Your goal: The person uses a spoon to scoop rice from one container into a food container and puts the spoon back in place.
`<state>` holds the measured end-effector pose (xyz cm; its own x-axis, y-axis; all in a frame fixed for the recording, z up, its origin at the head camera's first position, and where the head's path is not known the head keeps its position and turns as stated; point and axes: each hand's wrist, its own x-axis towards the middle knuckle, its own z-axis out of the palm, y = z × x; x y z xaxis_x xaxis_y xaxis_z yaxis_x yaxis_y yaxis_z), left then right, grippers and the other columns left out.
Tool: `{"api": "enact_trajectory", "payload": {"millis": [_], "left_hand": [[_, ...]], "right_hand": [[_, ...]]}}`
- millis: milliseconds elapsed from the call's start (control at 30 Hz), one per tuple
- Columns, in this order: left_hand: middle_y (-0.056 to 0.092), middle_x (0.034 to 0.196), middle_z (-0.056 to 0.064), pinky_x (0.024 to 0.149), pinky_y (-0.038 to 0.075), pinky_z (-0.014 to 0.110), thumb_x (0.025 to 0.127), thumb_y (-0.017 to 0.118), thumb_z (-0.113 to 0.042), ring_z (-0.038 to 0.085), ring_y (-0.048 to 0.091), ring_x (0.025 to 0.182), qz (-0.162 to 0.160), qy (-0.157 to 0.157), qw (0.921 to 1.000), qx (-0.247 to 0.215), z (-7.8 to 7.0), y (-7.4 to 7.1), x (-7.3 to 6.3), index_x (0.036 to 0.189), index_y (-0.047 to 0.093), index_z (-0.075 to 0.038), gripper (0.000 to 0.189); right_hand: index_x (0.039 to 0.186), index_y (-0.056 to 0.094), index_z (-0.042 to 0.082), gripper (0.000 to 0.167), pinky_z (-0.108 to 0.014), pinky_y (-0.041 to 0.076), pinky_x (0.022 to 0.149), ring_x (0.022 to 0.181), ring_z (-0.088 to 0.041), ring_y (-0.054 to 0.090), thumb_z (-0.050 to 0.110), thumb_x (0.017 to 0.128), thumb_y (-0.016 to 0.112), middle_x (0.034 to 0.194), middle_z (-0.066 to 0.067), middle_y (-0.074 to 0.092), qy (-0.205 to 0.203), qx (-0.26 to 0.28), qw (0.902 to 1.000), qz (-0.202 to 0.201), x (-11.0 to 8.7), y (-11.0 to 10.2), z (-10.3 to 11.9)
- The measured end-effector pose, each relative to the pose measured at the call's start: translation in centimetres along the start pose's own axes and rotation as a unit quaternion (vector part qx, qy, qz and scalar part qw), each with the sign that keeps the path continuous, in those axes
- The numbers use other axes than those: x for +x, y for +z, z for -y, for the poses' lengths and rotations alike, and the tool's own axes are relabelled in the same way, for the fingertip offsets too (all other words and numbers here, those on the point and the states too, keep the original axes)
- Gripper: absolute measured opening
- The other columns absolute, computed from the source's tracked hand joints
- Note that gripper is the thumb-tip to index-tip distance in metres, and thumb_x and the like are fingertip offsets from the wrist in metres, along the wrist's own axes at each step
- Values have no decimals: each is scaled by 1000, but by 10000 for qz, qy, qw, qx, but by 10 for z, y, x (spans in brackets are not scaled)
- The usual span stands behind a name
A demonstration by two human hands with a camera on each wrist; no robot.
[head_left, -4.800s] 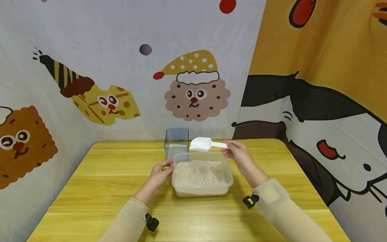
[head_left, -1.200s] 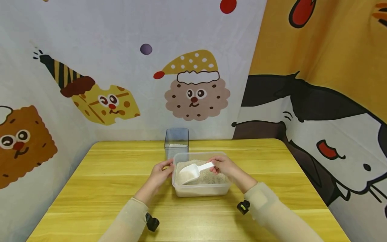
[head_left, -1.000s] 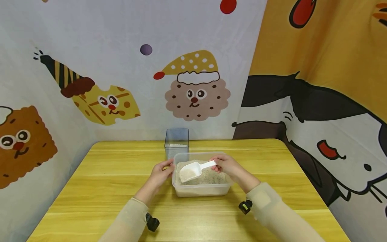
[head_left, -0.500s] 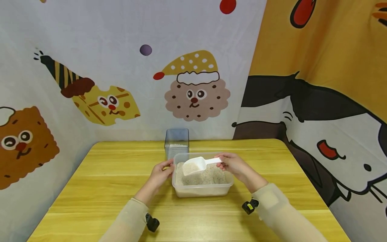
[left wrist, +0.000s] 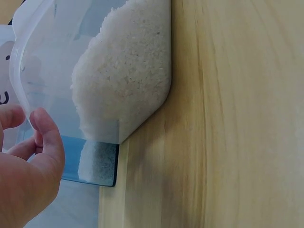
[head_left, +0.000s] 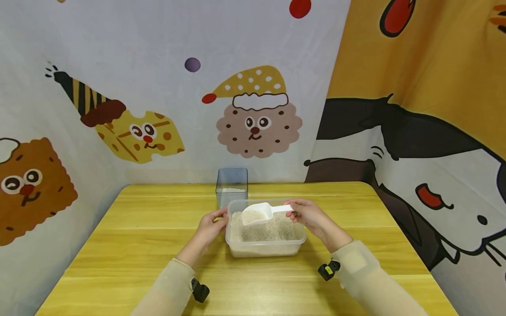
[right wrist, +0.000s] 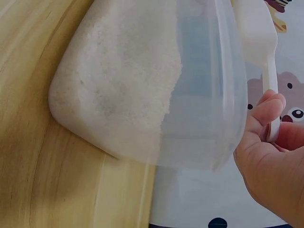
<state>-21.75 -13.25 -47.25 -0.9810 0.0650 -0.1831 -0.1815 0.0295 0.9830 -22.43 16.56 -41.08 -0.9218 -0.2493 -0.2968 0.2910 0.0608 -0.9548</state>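
Note:
My right hand (head_left: pixel 311 218) grips the handle of a white plastic scoop (head_left: pixel 280 209), which carries a load of rice (head_left: pixel 254 217). The scoop is held level above a clear plastic tub (head_left: pixel 264 250) with a bed of rice in it. In the right wrist view the scoop (right wrist: pixel 256 35) is higher than the tub's rim, and the fingers wrap its handle. At the tub's left side, my left hand (head_left: pixel 208 227) holds the rim. The left wrist view has the thumb and a finger of that hand (left wrist: pixel 35 166) pinching the rim's edge.
A tall bluish see-through container (head_left: pixel 232 180) with some rice stands behind the tub's left end, close to the back wall. Both stand on a wooden table (head_left: pixel 150 232). Cartoon-printed cloth (head_left: pixel 166 96) hangs behind and along the sides.
Earlier the scoop looked empty, then it dipped into the tub and took up rice. Over the last second my right hand has raised it, slightly rightward. My left hand stays on the rim.

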Motion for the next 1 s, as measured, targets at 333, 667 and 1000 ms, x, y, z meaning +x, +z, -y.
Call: {"api": "enact_trajectory", "payload": {"millis": [333,667,1000], "left_hand": [[52,114,14,77,51,23,94,55,-5,12,55,94,-35,16,10000,0,-2,0,1,133,52,3,40],[51,118,14,76,51,22,94,55,-6,9,55,93,-27,-19,10000,-21,0,0,4,134,51,2,41],[51,116,13,78,51,23,94,56,-8,10,55,95,9,3,10000,6,-1,-1,2,134,51,2,41]], "right_hand": [[124,46,-14,33,-16,43,59,63,-5,50,9,103,34,73,1,60,-64,209,9997,-105,2,-1,6],[126,44,-12,34,-15,44,58,62,-5,51,11,103,34,72,3,59,-108,379,9985,-383,10,2,19],[127,43,-13,35,-13,44,56,59,-3,51,10,103,33,68,4,59,-294,545,9968,-499,25,4,36]]}}
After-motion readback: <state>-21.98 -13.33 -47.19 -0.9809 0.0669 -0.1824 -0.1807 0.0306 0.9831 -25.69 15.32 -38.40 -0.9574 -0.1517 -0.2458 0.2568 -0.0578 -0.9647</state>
